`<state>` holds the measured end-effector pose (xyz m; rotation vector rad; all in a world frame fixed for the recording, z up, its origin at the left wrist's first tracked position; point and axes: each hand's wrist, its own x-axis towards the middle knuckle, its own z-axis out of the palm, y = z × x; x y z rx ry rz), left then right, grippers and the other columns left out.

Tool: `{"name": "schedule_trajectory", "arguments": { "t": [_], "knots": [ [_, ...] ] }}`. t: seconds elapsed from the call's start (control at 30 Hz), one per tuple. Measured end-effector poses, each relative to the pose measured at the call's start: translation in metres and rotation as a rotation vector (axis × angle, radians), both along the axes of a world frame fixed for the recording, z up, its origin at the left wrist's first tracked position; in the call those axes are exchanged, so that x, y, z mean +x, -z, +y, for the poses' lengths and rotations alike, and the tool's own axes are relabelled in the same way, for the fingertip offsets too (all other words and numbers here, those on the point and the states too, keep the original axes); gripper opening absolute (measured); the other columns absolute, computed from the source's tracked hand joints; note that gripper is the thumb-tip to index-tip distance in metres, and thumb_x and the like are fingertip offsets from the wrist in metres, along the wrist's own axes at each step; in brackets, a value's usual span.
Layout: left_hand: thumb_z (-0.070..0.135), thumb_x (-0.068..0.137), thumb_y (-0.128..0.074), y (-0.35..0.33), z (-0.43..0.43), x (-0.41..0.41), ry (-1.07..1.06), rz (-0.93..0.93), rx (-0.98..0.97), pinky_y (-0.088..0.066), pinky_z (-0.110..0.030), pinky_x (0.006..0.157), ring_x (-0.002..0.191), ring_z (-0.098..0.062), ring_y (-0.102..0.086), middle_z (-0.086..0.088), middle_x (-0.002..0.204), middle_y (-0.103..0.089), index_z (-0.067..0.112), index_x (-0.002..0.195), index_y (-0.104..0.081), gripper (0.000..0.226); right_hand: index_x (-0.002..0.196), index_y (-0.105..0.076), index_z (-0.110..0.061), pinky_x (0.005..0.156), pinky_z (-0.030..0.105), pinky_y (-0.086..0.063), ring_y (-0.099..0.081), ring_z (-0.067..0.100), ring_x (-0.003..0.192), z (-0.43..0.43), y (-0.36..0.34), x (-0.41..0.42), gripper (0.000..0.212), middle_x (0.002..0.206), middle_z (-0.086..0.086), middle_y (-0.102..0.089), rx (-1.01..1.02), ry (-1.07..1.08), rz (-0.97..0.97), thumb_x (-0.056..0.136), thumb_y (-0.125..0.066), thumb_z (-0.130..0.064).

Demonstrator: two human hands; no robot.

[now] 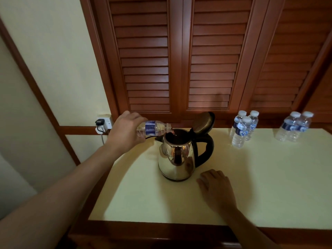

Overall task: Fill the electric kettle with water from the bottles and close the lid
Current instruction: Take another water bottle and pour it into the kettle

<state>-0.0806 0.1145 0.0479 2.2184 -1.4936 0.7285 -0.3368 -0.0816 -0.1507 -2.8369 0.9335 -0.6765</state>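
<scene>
Behind everything stand the brown louvred wooden doors (179, 60), well beyond your fingertips. Below them runs the cream-topped table with a wooden edge (260, 177), and your right hand (218, 187) lies flat on it, fingers relaxed and loosely together, holding nothing.

Just ahead and to the left of those fingers, close to them but apart, sits the polished steel electric kettle with a black handle (175, 159). Its domed metal lid (203, 123) is tipped up and back, so the mouth is open.

Far ahead and to the right of your right fingers stand a cluster of three clear capped water bottles (242, 130) and a pair of the same (294, 126).

Your left hand (125, 133) grips the base of a small clear plastic bottle with a blue label (152, 130), fingers curled round it. The bottle lies nearly level, its neck out past your fingertips over the kettle's mouth. The stream itself is too faint to make out.

Watch that neck: it sits near the left rim, so I judge a small drift of your wrist would send water down the steel side. Squeeze the thin plastic and it may gush and splash. The black plug in the wall socket (98, 122), behind your left knuckles, makes any spill toward the base risky. Nothing steadies the kettle.
</scene>
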Motion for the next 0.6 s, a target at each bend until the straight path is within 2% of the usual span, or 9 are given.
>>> {"name": "schedule_trajectory", "arguments": {
  "t": [0.17,0.6],
  "knots": [
    [0.019,0.063,-0.09,-0.0012,-0.0015,-0.0016,-0.004,-0.01,0.004,-0.043,-0.034,0.072,0.088,-0.026,-0.052,-0.006,0.105,-0.069,0.011,0.117,-0.07,0.058,0.094,-0.065,-0.031,0.077,0.032,-0.04,-0.051,0.017,0.093,-0.0002,0.0,0.0007,0.028,0.096,-0.011,-0.06,-0.01,0.001,-0.004,0.091,-0.043,-0.047],
    [0.02,0.066,-0.087,-0.0028,-0.0025,-0.0008,-0.016,-0.026,0.023,-0.034,-0.03,0.073,0.092,-0.025,-0.051,-0.003,0.108,-0.068,0.014,0.118,-0.069,0.055,0.095,-0.065,-0.031,0.076,0.033,-0.04,-0.051,0.017,0.093,0.0003,-0.0003,0.0002,0.025,0.098,-0.011,-0.061,0.0,0.005,-0.009,0.091,-0.046,-0.046]
  ]
}}
